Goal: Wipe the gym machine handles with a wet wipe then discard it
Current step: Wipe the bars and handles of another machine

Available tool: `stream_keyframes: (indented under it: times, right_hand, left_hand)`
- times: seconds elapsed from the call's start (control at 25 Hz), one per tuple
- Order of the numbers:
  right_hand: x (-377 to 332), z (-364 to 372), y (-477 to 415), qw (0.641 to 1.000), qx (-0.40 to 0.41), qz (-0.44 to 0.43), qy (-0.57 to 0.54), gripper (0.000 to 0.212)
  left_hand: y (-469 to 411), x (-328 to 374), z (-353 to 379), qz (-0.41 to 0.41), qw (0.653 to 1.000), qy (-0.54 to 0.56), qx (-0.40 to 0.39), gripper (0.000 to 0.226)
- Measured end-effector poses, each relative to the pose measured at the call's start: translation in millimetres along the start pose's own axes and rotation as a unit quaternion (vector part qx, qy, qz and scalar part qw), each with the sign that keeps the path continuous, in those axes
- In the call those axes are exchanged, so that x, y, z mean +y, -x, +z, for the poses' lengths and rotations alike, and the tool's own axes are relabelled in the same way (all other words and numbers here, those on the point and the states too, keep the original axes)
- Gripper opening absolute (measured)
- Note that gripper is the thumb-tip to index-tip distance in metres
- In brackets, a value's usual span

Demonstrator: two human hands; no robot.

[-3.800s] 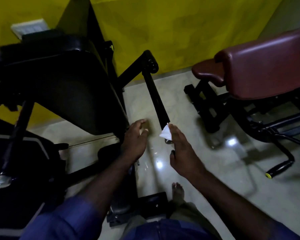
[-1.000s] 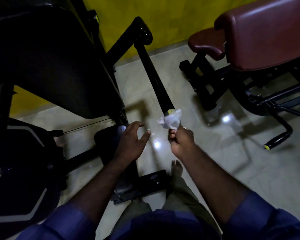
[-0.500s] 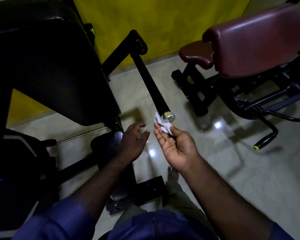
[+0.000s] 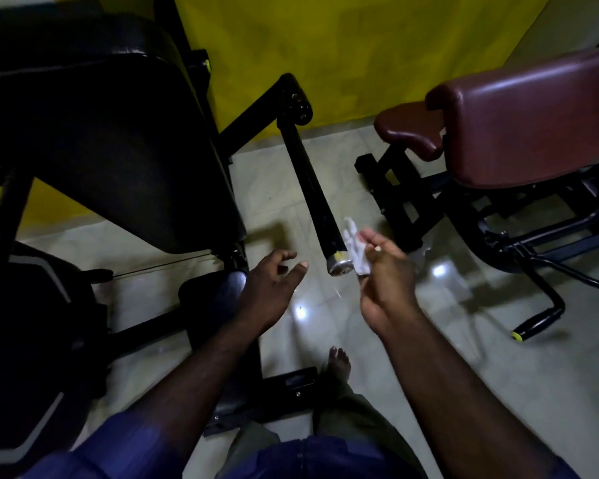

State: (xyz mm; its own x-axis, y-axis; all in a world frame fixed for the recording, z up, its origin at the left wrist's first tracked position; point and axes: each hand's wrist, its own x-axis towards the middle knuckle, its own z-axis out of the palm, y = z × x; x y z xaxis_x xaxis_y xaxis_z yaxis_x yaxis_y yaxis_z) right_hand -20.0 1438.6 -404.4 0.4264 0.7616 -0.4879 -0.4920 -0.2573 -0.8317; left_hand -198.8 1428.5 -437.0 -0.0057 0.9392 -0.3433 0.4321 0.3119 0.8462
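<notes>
The black handle (image 4: 312,188) is slanting down, and the left hand (image 4: 270,288) is hovering left of its silver tip, fingers loosely spread, gripping nothing. The right hand (image 4: 384,281) has its fingers pinching the wet wipe (image 4: 357,250) right against that tip.

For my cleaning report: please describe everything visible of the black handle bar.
The black handle bar is a straight glossy tube, slanting down from a pivot joint by the yellow wall, ending in a silver cap. The white wipe in the right hand appears to touch it near that end.
</notes>
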Motion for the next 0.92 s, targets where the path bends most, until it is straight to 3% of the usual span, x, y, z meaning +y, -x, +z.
stream_keyframes:
  times: [0.08,0.12,0.2,0.24,0.28,0.4,0.48,0.56,0.68,0.8,0.84,0.92]
  right_hand:
    - [-14,-8,-26,0.965,-0.079,-0.168,0.187,0.035]
    - [-16,-14,-38,0.915,-0.181,-0.223,0.284,0.038]
    - [-17,-29,-55,0.755,-0.385,-0.309,0.432,0.052]
    - [-20,-34,-61,0.683,-0.453,-0.345,0.458,0.059]
    - [-27,-34,-69,0.636,-0.495,-0.362,0.468,0.065]
    - [-43,0,-125,0.538,-0.552,-0.4,0.496,0.08]
    - [-44,47,-169,0.515,-0.544,-0.412,0.518,0.086]
    - [-45,84,-192,0.527,-0.524,-0.41,0.529,0.081]
    - [-46,77,-169,0.592,-0.508,-0.393,0.487,0.055]
    - [-37,2,-98,0.634,-0.549,-0.345,0.422,0.03]
    - [-36,-21,-78,0.634,-0.562,-0.339,0.409,0.032]
    - [-39,-32,-77,0.587,-0.586,-0.38,0.41,0.043]
  left_hand:
    - [-5,12,9,-0.03,0.997,0.065,-0.017,0.049]
    - [-5,19,17,-0.043,0.994,0.102,-0.026,0.052]
    - [-5,29,31,-0.067,0.979,0.187,-0.044,0.059]
    - [-5,34,35,-0.08,0.97,0.225,-0.044,0.058]
    - [-3,39,36,-0.094,0.962,0.254,-0.038,0.055]
    - [-2,50,35,-0.133,0.951,0.278,-0.01,0.049]
    - [-2,53,35,-0.143,0.951,0.273,0.006,0.05]
    - [-2,55,37,-0.146,0.955,0.257,0.025,0.05]
    - [1,58,40,-0.151,0.955,0.249,0.046,0.054]
    - [4,59,41,-0.162,0.953,0.25,0.062,0.04]
    - [5,61,40,-0.165,0.954,0.246,0.056,0.032]
    - [2,62,37,-0.17,0.957,0.232,0.047,0.027]
